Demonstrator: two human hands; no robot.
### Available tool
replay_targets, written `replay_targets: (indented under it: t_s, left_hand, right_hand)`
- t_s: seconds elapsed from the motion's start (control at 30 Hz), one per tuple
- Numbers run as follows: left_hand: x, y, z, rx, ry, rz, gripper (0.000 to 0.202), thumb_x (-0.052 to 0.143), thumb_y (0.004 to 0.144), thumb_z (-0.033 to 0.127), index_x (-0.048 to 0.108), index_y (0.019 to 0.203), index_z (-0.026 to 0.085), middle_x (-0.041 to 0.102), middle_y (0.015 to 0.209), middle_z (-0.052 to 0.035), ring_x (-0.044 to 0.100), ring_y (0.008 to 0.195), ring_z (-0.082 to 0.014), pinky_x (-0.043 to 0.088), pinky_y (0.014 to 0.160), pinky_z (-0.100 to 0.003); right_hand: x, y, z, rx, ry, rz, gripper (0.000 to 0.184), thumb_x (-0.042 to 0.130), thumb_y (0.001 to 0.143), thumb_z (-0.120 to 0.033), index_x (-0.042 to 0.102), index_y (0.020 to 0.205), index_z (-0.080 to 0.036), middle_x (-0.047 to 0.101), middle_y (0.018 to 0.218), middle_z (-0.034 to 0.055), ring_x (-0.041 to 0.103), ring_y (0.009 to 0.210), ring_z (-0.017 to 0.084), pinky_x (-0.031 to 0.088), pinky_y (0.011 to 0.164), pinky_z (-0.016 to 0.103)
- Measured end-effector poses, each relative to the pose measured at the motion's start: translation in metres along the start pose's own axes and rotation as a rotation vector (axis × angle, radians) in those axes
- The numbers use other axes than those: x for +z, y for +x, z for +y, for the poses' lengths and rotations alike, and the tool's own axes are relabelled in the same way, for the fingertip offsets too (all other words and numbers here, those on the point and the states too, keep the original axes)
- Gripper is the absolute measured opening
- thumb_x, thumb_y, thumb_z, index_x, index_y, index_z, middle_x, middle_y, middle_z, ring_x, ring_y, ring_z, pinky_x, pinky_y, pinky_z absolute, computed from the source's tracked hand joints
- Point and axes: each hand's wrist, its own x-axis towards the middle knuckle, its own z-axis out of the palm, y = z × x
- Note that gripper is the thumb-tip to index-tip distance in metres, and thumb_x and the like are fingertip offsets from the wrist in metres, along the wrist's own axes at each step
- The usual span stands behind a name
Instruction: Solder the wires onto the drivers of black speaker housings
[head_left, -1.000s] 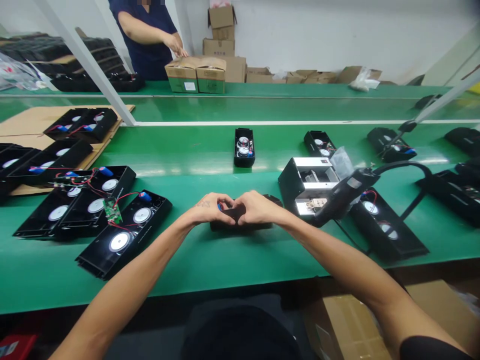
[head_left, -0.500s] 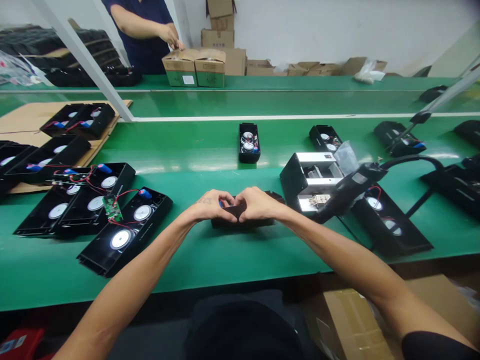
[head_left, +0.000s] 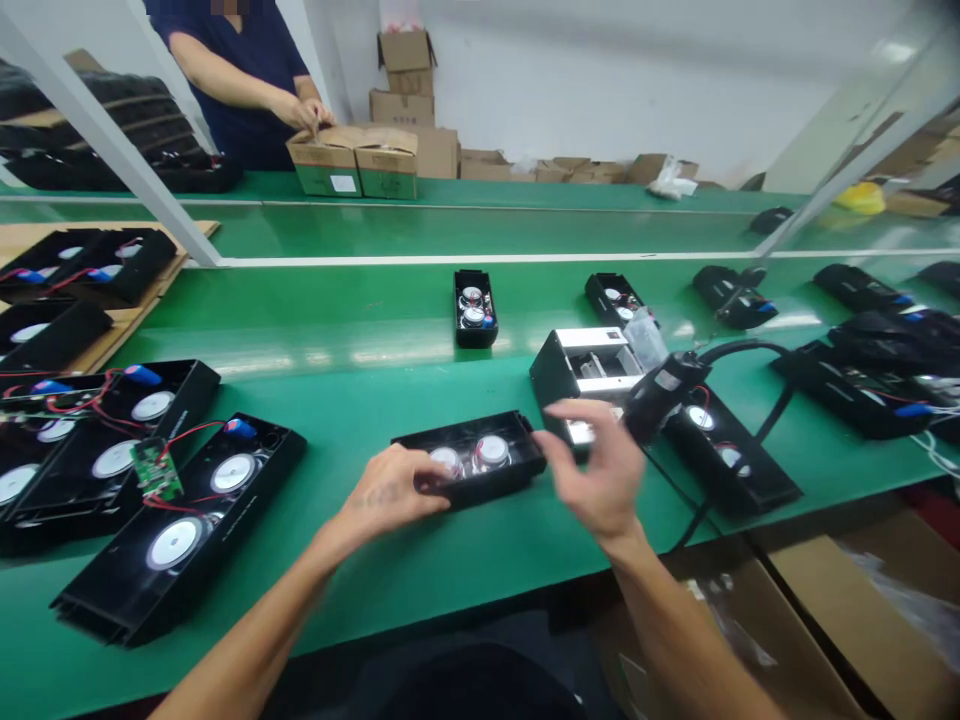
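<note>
A black speaker housing [head_left: 480, 490] with two white round speaker drivers [head_left: 492, 453] lies in front of me on the green bench. My left hand [head_left: 401, 487] grips its left end, fingers over the near wall and inside. Just off the right end, my right hand [head_left: 596, 475] is raised with thumb and fingers apart, holding nothing. Behind that hand stands a black and silver boxy machine [head_left: 559, 365], partly covered by the fingers. A black cylindrical tool [head_left: 664, 395] with a cord leans at the machine's right side.
More open speaker housings lie at left, one [head_left: 217, 540] carrying a green circuit board [head_left: 156, 468]. Another housing [head_left: 475, 335] sits on the green strip beyond. Farther back a person [head_left: 232, 85] handles cartons [head_left: 386, 165]. Open cardboard boxes [head_left: 817, 590] stand below the bench's right side.
My hands, previously together over the housing, have separated. The right moved right and off it; the left stays at its left end. The view has shifted, and the speaker drivers now show.
</note>
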Motion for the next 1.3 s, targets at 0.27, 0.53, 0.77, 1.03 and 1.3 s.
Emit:
replay_targets:
  t_s: [0.27,0.53,0.77,1.03,1.3]
  left_hand:
    - [0.035,-0.031,-0.002,0.369,0.261,0.252,0.015,0.075,0.087,0.018,0.078,0.099,0.026,0.080,0.086,0.0019,0.068,0.073,-0.0184,0.050,0.077,-0.036]
    - [0.035,-0.031,-0.006,0.394,0.265,0.293,0.013,0.066,0.096,0.026,0.077,0.102,0.029,0.080,0.088,0.0024,0.069,0.077,-0.0189,0.052,0.078,-0.036]
    - [0.045,-0.022,0.002,0.382,0.261,0.328,0.010,0.069,0.093,0.029,0.078,0.099,0.030,0.081,0.085,0.0022,0.069,0.077,-0.0208,0.053,0.074,-0.036]
    - [0.050,-0.018,0.014,0.386,0.273,0.321,0.012,0.070,0.091,0.025,0.078,0.098,0.029,0.080,0.083,0.0013,0.069,0.076,-0.0203,0.051,0.075,-0.035]
    - [0.050,-0.018,0.015,0.369,0.254,0.303,0.010,0.070,0.092,0.024,0.077,0.098,0.027,0.079,0.081,0.0020,0.068,0.074,-0.0187,0.050,0.076,-0.035]
  right_hand:
    - [-0.046,-0.008,0.077,0.486,-0.160,0.287,0.047,0.082,0.079,-0.052,0.060,0.105,-0.019,0.067,0.099,0.0086,0.066,0.090,0.025,0.056,0.088,0.047]
    - [-0.042,-0.010,0.070,0.478,0.621,0.092,0.041,0.082,0.082,-0.032,0.056,0.112,-0.023,0.059,0.064,-0.0099,0.056,0.049,0.012,0.048,0.055,0.030]
    - [-0.062,0.042,0.061,0.193,0.491,0.587,0.037,0.082,0.082,-0.032,0.053,0.102,-0.025,0.053,0.055,-0.0134,0.048,0.039,0.009,0.043,0.047,0.026]
    - [-0.051,0.034,0.031,0.302,0.618,0.181,0.027,0.079,0.085,-0.027,0.056,0.100,-0.025,0.048,0.052,-0.0139,0.045,0.037,0.008,0.039,0.041,0.025]
    - [-0.012,0.001,-0.013,0.286,0.949,0.064,0.024,0.068,0.095,-0.024,0.052,0.112,-0.028,0.048,0.058,-0.0129,0.043,0.039,0.007,0.039,0.043,0.023]
